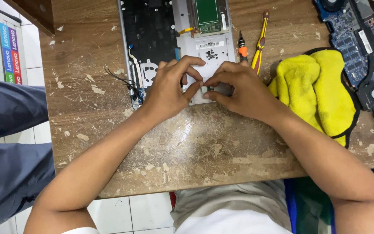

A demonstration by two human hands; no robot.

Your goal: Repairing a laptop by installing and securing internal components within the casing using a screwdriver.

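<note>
Scratched and worn, a brown wooden worktop (pixel 195 147) fills most of the frame, with white floor tiles showing at the left edge and along the bottom. An opened silver laptop shell (pixel 176 47) lies at the top centre, inner side up, its dark keyboard backing on the left and a green circuit board (pixel 207 15) near the top edge.

Both of the person's bare arms reach up from the bottom corners and meet at the lower edge of the shell. The left hand (pixel 169 89) rests on the shell with fingers curled, thumb and forefinger drawn narrow. The right hand (pixel 239 89) sits just beside it, also pinched narrow. Between the fingertips of both hands lies a small dark component (pixel 207 89), touching them and pressed against the shell; it is too small to tell its exact kind.

Just above the right hand, an orange-handled screwdriver (pixel 241 48) and a yellow tool with a red tip (pixel 260 41) lie on the worktop. To the right of the frame centre sits a crumpled yellow cloth (pixel 319 89) with a dark border. At the upper right corner lies a blue motherboard (pixel 360 47) with round fans. Thin black wires (pixel 118 78) trail from the shell's left side. A dark blue trouser leg (pixel 9 143) fills the left edge.
</note>
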